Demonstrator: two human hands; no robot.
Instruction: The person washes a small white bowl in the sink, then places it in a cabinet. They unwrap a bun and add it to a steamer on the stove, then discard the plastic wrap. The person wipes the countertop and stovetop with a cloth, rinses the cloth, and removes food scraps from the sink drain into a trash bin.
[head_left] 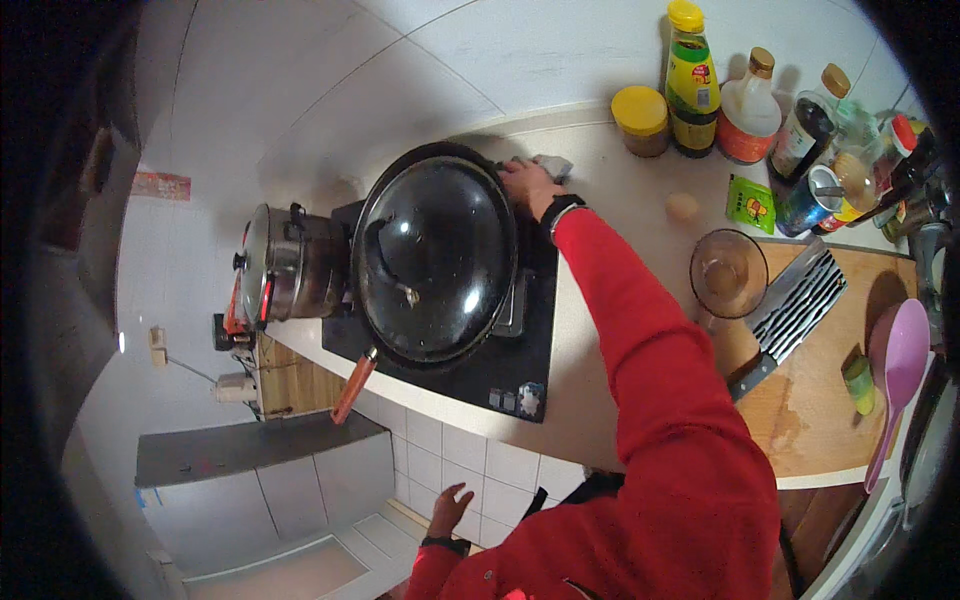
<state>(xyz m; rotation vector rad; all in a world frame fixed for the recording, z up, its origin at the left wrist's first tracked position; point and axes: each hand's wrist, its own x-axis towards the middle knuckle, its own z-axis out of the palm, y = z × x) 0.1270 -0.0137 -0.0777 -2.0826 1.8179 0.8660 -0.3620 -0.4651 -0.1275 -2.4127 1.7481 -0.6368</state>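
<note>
My right hand (530,185), in a red sleeve, reaches to the back right of a black pan (439,354), its fingers closed on a crumpled grey cloth (555,171) beside the rim. A glass lid (430,260) with a dark handle covers the pan, whose wooden handle (352,388) points toward the lower left. The pan sits over a black cooktop (525,380). My left hand (448,508) hangs low beyond the counter's front edge, fingers apart and holding nothing.
A steel pot (295,275) stands left of the pan. Rightward are sauce bottles (690,85), an egg (682,206), a green packet (750,205), a glass bowl (729,270) and a cutting board (820,430) holding a cleaver (800,300), a cucumber piece (858,385) and a pink ladle (895,355).
</note>
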